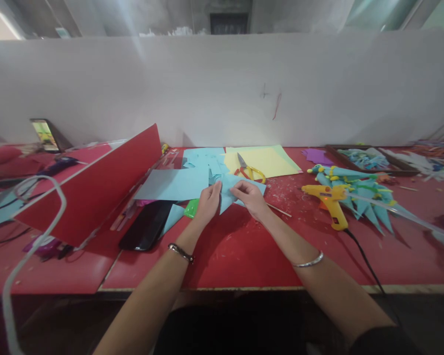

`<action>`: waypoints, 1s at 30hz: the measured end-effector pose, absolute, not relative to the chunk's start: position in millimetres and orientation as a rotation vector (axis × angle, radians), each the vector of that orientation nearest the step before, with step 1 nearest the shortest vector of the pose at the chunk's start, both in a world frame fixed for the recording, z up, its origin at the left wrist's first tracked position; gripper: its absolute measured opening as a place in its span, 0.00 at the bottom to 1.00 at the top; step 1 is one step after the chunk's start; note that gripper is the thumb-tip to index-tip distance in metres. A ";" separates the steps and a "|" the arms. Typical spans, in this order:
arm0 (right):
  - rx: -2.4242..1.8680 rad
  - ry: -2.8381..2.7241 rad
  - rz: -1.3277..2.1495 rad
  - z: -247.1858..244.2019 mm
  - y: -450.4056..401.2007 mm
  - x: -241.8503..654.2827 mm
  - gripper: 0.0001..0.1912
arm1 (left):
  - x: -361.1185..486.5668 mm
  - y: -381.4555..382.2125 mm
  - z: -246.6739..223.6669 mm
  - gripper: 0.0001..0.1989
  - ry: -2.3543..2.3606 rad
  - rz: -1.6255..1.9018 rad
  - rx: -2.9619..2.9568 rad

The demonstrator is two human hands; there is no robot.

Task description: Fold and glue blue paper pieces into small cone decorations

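Observation:
Between my hands is a light blue paper piece (227, 193) with a pointed lower end, held just above the red table. My left hand (208, 203) pinches its left side, thumb against fingers. On the other side my right hand (250, 196) is closed on the same paper, its fingertips bent in. A larger blue sheet (173, 184) lies beside my left hand, with more cut blue paper (203, 157) behind. Scissors with yellow and red handles (252, 170) rest just beyond my right hand. A thin wooden stick (278, 210) lies near my right wrist.
A yellow glue gun (331, 199) stands at right, its black cord running off the front edge. Behind it are blue paper cones (366, 195) and a dark tray (373, 165). A black phone (146, 226) and an upright red board (96, 187) are at left. Yellow sheets (281, 160) lie behind.

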State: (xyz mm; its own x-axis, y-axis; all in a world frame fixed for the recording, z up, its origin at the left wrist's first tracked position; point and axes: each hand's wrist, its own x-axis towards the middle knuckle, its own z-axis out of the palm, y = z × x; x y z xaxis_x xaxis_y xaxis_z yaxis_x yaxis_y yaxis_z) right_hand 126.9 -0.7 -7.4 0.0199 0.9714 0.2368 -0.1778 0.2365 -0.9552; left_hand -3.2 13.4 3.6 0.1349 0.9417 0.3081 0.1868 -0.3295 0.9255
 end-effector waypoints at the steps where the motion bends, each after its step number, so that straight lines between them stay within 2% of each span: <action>1: -0.909 -1.191 1.101 -7.0 -0.8 126.9 0.14 | -3.1 13.4 3.3 0.22 1.102 1.248 1.657; 12: -1.006 -1.163 1.027 -7.8 1.1 127.7 0.15 | -3.5 16.8 0.4 0.15 1.061 1.054 1.857; 18: -1.082 -1.247 1.102 -8.6 0.7 127.7 0.17 | -5.5 19.5 0.5 0.15 1.091 1.102 1.851; 30: -1.173 -1.379 0.918 -10.3 -2.1 130.4 0.21 | -4.9 20.0 -2.4 0.18 1.194 1.201 1.802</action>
State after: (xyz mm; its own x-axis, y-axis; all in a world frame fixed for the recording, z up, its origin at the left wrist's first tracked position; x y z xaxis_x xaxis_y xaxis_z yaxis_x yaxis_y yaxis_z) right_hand 130.4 -2.1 -10.3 0.0386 0.9721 0.2315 0.1610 0.2226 -0.9615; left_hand -4.9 20.0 -2.4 0.1632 0.9291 0.3320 0.3264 -0.3684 0.8705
